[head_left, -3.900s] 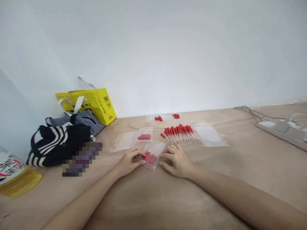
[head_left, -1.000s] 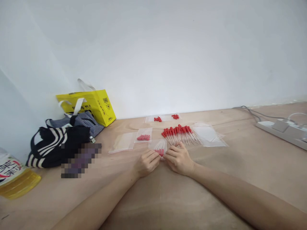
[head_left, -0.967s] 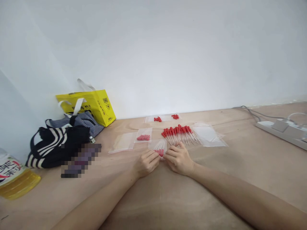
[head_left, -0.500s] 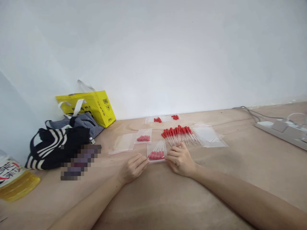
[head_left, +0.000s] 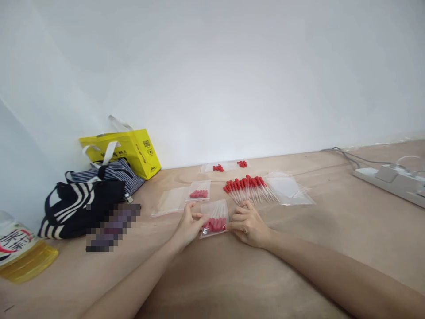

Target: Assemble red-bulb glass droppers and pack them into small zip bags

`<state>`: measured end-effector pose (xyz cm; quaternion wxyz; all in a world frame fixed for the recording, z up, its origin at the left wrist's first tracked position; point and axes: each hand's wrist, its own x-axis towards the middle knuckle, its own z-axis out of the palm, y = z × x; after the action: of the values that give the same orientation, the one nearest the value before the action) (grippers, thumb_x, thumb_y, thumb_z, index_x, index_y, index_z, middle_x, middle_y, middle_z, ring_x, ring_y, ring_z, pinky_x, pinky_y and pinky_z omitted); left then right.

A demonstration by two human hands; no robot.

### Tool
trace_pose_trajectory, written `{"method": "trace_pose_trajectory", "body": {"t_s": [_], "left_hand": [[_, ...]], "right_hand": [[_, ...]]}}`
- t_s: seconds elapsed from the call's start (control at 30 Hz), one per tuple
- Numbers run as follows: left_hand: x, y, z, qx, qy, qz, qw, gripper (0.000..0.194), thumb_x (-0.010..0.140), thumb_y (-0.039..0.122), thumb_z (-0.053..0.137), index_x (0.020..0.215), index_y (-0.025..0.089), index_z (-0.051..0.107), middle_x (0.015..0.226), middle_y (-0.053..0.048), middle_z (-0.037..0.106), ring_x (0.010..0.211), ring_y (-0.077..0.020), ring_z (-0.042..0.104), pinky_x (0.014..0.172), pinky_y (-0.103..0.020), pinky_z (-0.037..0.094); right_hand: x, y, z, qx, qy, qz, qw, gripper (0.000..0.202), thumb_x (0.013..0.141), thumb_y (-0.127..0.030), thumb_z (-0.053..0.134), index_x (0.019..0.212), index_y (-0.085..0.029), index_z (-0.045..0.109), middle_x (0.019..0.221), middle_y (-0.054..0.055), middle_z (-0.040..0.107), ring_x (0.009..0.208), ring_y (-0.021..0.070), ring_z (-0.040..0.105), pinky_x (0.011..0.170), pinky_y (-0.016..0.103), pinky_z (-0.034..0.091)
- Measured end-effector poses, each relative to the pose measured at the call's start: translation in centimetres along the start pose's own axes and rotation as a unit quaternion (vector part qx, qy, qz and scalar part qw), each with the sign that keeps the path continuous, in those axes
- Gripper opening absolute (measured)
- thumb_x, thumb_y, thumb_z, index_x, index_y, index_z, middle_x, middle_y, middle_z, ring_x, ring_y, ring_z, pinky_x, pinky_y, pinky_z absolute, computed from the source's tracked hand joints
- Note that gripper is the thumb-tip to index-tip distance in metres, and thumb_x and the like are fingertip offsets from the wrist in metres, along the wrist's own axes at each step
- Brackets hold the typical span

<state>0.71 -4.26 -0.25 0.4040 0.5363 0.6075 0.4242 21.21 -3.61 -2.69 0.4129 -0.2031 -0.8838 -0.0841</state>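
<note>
Between my hands is a small clear zip bag (head_left: 217,210) holding several droppers with red rubber bulbs, bulbs toward me. My left hand (head_left: 190,225) pinches its left edge, fingers curled at the side. At the right edge, the closed fingers of my right hand (head_left: 249,226) grip the bag near the bulbs. Just behind lies another filled zip bag (head_left: 199,191), partly on flat zip bags (head_left: 171,200). A row of loose red-bulbed droppers (head_left: 249,188) is fanned out beyond my right hand, with clear plastic bags (head_left: 290,190) to its right.
Farther back, small red rubber bulbs (head_left: 218,168) lie on clear plastic by the wall. On the left stand a yellow bag (head_left: 142,153), a black striped bag (head_left: 79,204) and a bottle of yellow liquid (head_left: 29,257). A power strip (head_left: 392,181) with cables sits at right.
The filled bag has come slightly toward me and tilted. My left hand has shifted its hold from the bag's near left corner up along its left side; my right hand stays nearly in place.
</note>
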Motion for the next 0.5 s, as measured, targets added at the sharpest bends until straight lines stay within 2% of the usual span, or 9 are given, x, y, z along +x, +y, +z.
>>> {"method": "trace_pose_trajectory", "body": {"t_s": [0.1, 0.23, 0.3, 0.37, 0.5], "left_hand": [[-1.0, 1.0, 0.5, -0.003, -0.010, -0.032, 0.999, 0.078, 0.050, 0.033, 0.074, 0.113, 0.017, 0.033, 0.080, 0.000, 0.051, 0.052, -0.0065, 0.047, 0.052, -0.020, 0.038], [-2.4, 2.4, 0.7, -0.086, -0.083, -0.119, 0.986, 0.076, 0.056, 0.032, 0.072, 0.117, 0.016, 0.029, 0.064, 0.004, 0.050, 0.046, -0.0046, 0.042, 0.043, -0.016, 0.027], [-2.8, 2.7, 1.0, -0.101, -0.085, -0.143, 0.981, 0.074, 0.059, 0.032, 0.070, 0.119, 0.018, 0.029, 0.063, 0.004, 0.052, 0.046, -0.0050, 0.043, 0.042, -0.016, 0.026], [-3.0, 2.7, 1.3, -0.118, -0.075, -0.132, 0.981, 0.066, 0.058, 0.029, 0.071, 0.114, 0.019, 0.036, 0.069, 0.001, 0.057, 0.052, -0.0069, 0.050, 0.046, -0.017, 0.032], [-2.8, 1.8, 1.5, -0.152, -0.099, -0.080, 0.980, 0.043, 0.051, 0.022, 0.073, 0.089, 0.014, 0.055, 0.079, -0.003, 0.063, 0.065, -0.0117, 0.058, 0.064, -0.023, 0.044]], "right_hand": [[-0.2, -0.1, -0.1, -0.007, 0.003, 0.017, 1.000, 0.016, 0.077, -0.011, 0.042, 0.067, -0.019, 0.052, 0.058, -0.001, 0.053, 0.062, 0.0124, 0.043, 0.068, 0.031, 0.028], [-0.5, -0.3, -0.3, 0.032, -0.007, 0.103, 0.994, 0.013, 0.079, -0.011, 0.035, 0.072, -0.017, 0.044, 0.068, 0.003, 0.053, 0.063, 0.0133, 0.045, 0.062, 0.028, 0.032], [-0.5, -0.5, -0.4, 0.087, -0.029, 0.128, 0.988, 0.010, 0.081, -0.013, 0.034, 0.076, -0.018, 0.042, 0.076, 0.005, 0.054, 0.068, 0.0137, 0.047, 0.062, 0.026, 0.035], [-0.4, -0.8, -0.7, 0.128, -0.066, 0.125, 0.982, 0.007, 0.083, -0.017, 0.035, 0.079, -0.018, 0.041, 0.081, 0.006, 0.054, 0.072, 0.0139, 0.049, 0.063, 0.025, 0.037], [-0.3, -1.1, -1.4, 0.137, -0.139, 0.075, 0.978, 0.006, 0.081, -0.023, 0.044, 0.078, -0.019, 0.044, 0.079, 0.003, 0.056, 0.073, 0.0136, 0.050, 0.069, 0.027, 0.037]]}}
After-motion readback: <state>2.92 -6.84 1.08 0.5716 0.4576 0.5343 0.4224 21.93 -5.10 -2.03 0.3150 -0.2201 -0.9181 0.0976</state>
